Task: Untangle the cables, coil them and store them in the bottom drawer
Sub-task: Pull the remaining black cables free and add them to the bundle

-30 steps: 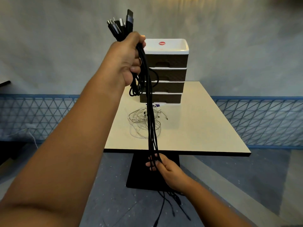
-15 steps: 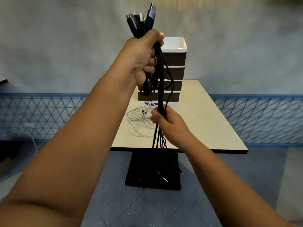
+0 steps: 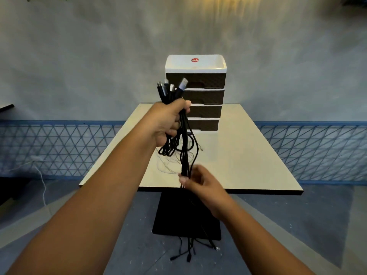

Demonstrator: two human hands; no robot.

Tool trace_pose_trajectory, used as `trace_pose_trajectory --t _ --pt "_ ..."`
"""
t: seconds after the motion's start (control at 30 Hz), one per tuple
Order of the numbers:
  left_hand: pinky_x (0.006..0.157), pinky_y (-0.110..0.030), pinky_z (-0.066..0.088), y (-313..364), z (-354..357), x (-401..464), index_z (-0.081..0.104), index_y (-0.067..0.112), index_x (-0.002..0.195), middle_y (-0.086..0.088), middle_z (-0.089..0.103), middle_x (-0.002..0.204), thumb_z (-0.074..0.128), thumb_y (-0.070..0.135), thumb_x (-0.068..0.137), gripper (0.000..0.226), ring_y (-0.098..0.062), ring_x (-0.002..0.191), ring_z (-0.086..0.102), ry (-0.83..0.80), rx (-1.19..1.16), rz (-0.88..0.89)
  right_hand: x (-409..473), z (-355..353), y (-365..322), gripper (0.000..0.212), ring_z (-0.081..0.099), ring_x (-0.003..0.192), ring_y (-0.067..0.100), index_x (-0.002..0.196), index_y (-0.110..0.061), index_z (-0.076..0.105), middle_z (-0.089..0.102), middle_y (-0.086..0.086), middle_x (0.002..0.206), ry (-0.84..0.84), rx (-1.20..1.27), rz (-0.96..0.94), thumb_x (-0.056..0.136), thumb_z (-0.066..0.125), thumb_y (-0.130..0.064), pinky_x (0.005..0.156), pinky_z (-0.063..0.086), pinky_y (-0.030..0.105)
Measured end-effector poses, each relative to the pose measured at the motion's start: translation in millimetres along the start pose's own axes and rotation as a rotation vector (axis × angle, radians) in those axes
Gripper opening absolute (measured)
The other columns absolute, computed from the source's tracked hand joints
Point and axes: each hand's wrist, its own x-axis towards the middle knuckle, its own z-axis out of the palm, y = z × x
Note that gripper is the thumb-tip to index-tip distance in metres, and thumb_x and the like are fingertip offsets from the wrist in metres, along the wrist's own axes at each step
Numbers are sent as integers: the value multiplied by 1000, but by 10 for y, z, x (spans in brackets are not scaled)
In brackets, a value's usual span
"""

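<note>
My left hand (image 3: pixel 168 122) grips a bundle of black cables (image 3: pixel 185 147) near the plug ends, which stick up above my fist. The cables hang straight down past the table's front edge, and their loose ends (image 3: pixel 188 255) dangle near the floor. My right hand (image 3: pixel 200 183), blurred, pinches the hanging strands lower down, just in front of the table edge. A tangle of white cables (image 3: pixel 168 163) lies on the table (image 3: pixel 248 155) behind the black bundle. The drawer unit (image 3: pixel 196 92) stands at the table's far side, and its bottom drawer (image 3: pixel 204 125) looks closed.
The unit has a white top and several dark drawers. A black pedestal base (image 3: pixel 168 215) holds up the table. A blue mesh fence (image 3: pixel 59 149) runs along the grey wall behind. A white cord (image 3: pixel 42 181) trails on the floor at the left.
My left hand has come down from high up to the level of the drawers. My right hand rose along the cables, then slid down to the table's edge.
</note>
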Motion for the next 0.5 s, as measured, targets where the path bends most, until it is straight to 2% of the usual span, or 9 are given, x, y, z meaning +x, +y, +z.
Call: trace_pose_trajectory --t 0.07,0.17,0.27,0.33,0.4,0.5 --pt "34 -16 13 -166 36 -19 56 15 72 7 26 48 60 25 94 24 -4 35 18 -54 43 -55 29 34 -258 28 69 101 20 107 -16 60 74 4 103 43 235 -66 83 75 -19 90 54 27" --pt "37 -18 11 -302 38 -47 59 14 75 7 25 49 60 29 95 25 -5 39 17 -142 97 -151 22 68 -408 21 63 71 22 107 -11 58 64 1 74 66 215 -36 90 69 -12 65 52 25" --pt "40 -20 13 -332 -82 -61 66 10 90 7 25 52 63 40 93 31 -7 44 17 -205 247 -209 65 -7 -220 37 50 61 15 119 -23 46 52 -1 73 266 22 112 90 68 -28 57 45 29" --pt "40 -21 15 -314 -199 -53 70 8 101 6 26 54 63 46 91 40 -8 45 19 -203 356 -200 79 -98 -16 34 50 61 16 119 -27 45 53 1 78 346 -41 167 92 63 -39 56 43 30" --pt "38 -19 14 -264 -324 -34 70 9 99 8 25 52 63 41 92 33 -6 43 18 -194 298 -174 42 -174 219 24 49 56 15 108 -24 53 53 0 73 360 -57 199 96 56 -44 55 43 30" --pt "33 -15 12 -141 -483 -16 58 14 79 11 23 46 61 30 93 22 -2 38 17 -168 35 -141 -98 -234 565 23 48 52 12 96 -18 60 52 -4 63 323 -79 306 100 50 -38 52 42 27"
